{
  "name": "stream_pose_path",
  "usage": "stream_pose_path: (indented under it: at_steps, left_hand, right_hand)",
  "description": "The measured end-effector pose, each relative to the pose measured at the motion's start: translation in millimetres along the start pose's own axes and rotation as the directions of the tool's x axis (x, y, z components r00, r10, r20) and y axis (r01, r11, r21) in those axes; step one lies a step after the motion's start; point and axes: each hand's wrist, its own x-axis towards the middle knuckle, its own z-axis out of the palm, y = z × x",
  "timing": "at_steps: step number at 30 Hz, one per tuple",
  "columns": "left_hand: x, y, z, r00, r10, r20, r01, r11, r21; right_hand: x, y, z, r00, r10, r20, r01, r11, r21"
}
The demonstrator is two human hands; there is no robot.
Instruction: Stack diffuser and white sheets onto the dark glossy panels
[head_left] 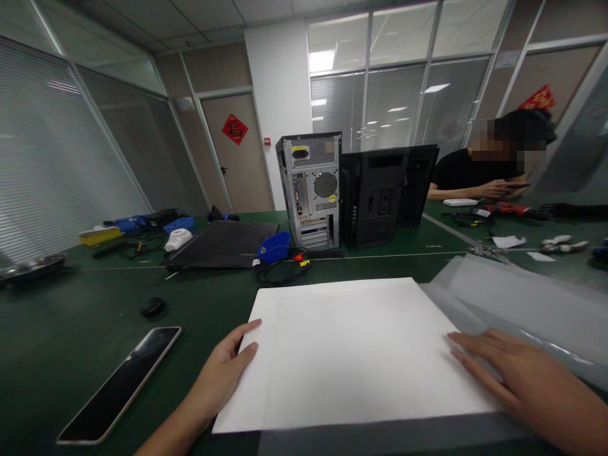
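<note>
At lower centre of the frame, over the green counter (199, 297), a white sheet (351, 354), longer side apparently running left to right. Directly rightward from the left hand (221, 373), leftward from the right hand (527, 373); about equally near both. On the left, a grip with thumb and forefinger apart over the sheet's edge; any pinch from beneath impossible to tell. On the right, a loosely spread grip, fingertips at the opposite edge, beside clear plastic (517, 291). Readable at upper left: "福" on a red diamond sign (234, 129). Too small to read: yellow label (300, 149) on the computer case (311, 215), upper centre.
</note>
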Motion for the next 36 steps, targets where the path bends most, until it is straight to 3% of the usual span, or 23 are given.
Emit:
stream_pose_path:
  at_steps: [5,8,14,23,28,32,36]
  left_hand:
    - [0.2,-1.1,-0.4,1.000,0.001,0.028,0.000,1.000,-0.011]
    - [1.1,-2.4,-2.0,1.000,0.011,0.027,-0.012,1.000,0.012]
    - [1.3,-1.2,-2.6,0.999,0.013,0.043,-0.014,1.000,0.019]
    - [-0.4,-1.6,-1.3,0.999,0.014,0.034,-0.014,1.000,-0.003]
    - [1.7,-3.9,-2.8,0.997,0.061,0.043,-0.062,0.998,0.005]
    - [2.0,-4.1,-3.5,0.997,0.046,0.062,-0.047,0.999,0.018]
    - [2.5,-5.0,-3.7,0.997,0.036,0.061,-0.038,0.999,0.027]
  right_hand:
    - [-3.6,0.1,-5.7,0.983,-0.181,-0.038,0.182,0.983,0.032]
    - [-3.7,10.8,-6.7,0.986,-0.151,-0.072,0.155,0.986,0.055]
    - [0.7,25.6,2.6,0.995,-0.087,0.039,0.086,0.996,0.017]
    - [0.1,-4.0,-5.5,0.991,-0.133,0.033,0.132,0.991,0.025]
    - [-2.7,-5.0,0.0,0.981,-0.185,0.051,0.183,0.982,0.046]
    - [0.8,16.1,5.1,0.997,-0.078,0.020,0.078,0.997,-0.001]
    - [3.6,71.9,18.5,0.984,0.139,-0.108,-0.151,0.982,-0.111]
